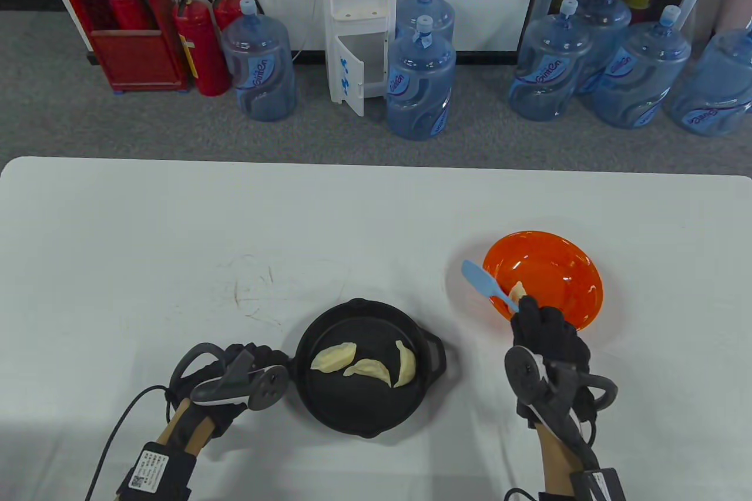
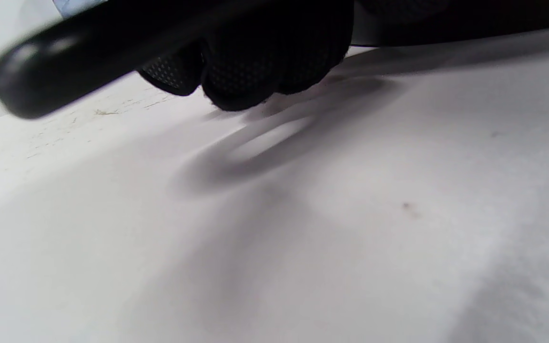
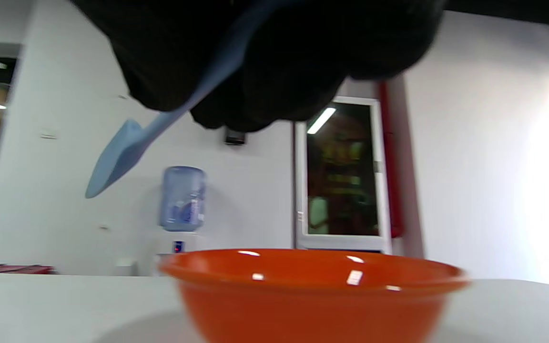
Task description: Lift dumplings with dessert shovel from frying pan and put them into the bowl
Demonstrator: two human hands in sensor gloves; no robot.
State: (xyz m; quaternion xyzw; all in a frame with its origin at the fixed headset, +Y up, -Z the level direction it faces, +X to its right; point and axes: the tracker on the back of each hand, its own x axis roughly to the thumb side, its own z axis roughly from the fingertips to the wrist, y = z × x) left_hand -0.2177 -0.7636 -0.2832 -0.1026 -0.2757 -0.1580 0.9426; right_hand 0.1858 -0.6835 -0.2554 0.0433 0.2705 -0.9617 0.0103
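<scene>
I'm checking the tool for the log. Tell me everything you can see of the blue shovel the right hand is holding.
The light blue dessert shovel looks like soft plastic or silicone: a flat, rounded blade on a slim handle. Its blade is empty and points up and away to the left. It is held in the air over the near-left rim of the orange plastic bowl, touching neither the bowl nor the table. Only the gloved right hand touches it, fingers curled round the handle's lower end.
</scene>
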